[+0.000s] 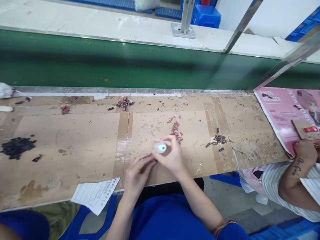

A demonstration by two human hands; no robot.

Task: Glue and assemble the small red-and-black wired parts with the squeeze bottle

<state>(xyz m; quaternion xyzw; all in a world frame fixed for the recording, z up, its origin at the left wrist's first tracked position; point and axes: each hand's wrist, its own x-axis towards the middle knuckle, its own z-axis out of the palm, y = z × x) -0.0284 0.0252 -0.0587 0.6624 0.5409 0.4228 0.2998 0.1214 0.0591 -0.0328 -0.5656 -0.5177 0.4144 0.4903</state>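
My right hand (172, 155) is wrapped round a small translucent white bottle (158, 147) with a blue spot at its end. Just below it, my left hand (138, 171) rests on the cardboard-covered table, fingers pinched together. A small dark piece seems to show at those fingertips, too hidden to name. Beyond my right hand lies a loose pile of small red-and-black parts (175, 128). Farther right is a cluster of darker small parts (220, 139), and near the back edge sits another red-and-black pile (125, 103).
A heap of black pieces (18, 147) lies at the far left. A handwritten paper sheet (96, 195) overhangs the front edge. A green wall panel (112, 65) closes the back. At right, another person's hand (305, 151) is beside a pink poster (277, 113).
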